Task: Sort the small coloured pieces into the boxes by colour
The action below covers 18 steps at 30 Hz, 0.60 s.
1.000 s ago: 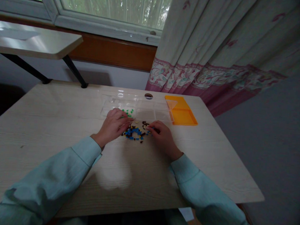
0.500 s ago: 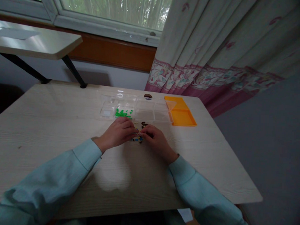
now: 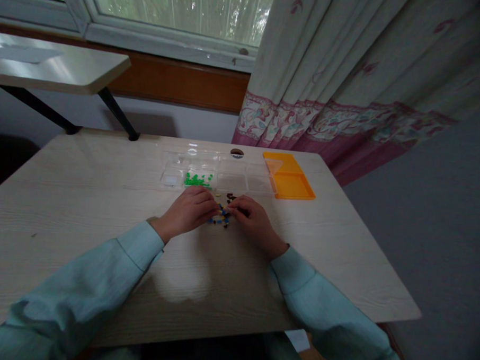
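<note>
A small heap of tiny blue, yellow and dark brown pieces (image 3: 222, 215) lies on the pale wooden table (image 3: 84, 194). My left hand (image 3: 189, 210) rests on the table at the heap's left edge, fingers curled and pressed together over the pieces. My right hand (image 3: 252, 220) sits at the heap's right edge with its fingertips pinched toward the pieces. What either hand holds is too small to make out. Just beyond the hands stands a clear divided box (image 3: 240, 174); one compartment holds green pieces (image 3: 197, 180).
An orange lid (image 3: 290, 177) lies to the right of the clear box. A round cable hole (image 3: 237, 153) is in the table's far edge. A second table (image 3: 50, 65) stands at the back left under the window; a curtain (image 3: 347, 89) hangs at the right.
My left hand drew back from the green compartment to the heap. Both hands closed in on the pieces, covering most of the heap.
</note>
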{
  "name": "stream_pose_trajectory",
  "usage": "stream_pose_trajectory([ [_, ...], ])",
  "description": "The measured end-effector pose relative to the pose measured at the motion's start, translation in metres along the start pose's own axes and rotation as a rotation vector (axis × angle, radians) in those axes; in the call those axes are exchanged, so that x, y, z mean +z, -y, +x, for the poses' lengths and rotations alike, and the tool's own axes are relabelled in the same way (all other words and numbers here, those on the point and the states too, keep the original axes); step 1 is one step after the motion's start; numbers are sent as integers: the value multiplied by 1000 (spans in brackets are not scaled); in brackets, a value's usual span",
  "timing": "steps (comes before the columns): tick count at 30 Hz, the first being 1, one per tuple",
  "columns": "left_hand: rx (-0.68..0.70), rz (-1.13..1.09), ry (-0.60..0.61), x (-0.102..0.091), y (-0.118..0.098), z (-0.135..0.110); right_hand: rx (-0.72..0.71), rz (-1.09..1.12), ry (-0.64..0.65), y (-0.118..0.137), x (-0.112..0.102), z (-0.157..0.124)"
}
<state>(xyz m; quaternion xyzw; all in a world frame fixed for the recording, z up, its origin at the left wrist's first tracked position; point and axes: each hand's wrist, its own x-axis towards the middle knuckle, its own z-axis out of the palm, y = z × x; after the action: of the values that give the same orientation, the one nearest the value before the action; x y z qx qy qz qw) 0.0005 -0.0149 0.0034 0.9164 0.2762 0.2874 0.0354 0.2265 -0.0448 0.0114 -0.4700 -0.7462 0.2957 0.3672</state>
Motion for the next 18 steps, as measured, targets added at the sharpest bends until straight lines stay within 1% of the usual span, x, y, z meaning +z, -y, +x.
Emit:
stream_pose_trajectory([
  [2,-33,-1,-20,-2,2,0,16,-17,-36,-2,-4,0],
  [5,-108,8,-85,-6,7,-2,43,-41,-112,-7,-11,2],
  [10,-303,13,-233,-11,21,-6,55,-144,-199,-16,-24,5],
  [12,-365,14,-303,-12,27,-7,40,-203,-165,-19,-28,6],
  [14,-425,11,-360,-11,32,-8,21,-262,-86,-21,-31,6],
  [16,-469,0,-398,-10,35,-9,19,-322,-4,-21,-33,4],
  [18,-498,-14,-419,-9,35,-9,34,-372,48,-21,-33,3],
])
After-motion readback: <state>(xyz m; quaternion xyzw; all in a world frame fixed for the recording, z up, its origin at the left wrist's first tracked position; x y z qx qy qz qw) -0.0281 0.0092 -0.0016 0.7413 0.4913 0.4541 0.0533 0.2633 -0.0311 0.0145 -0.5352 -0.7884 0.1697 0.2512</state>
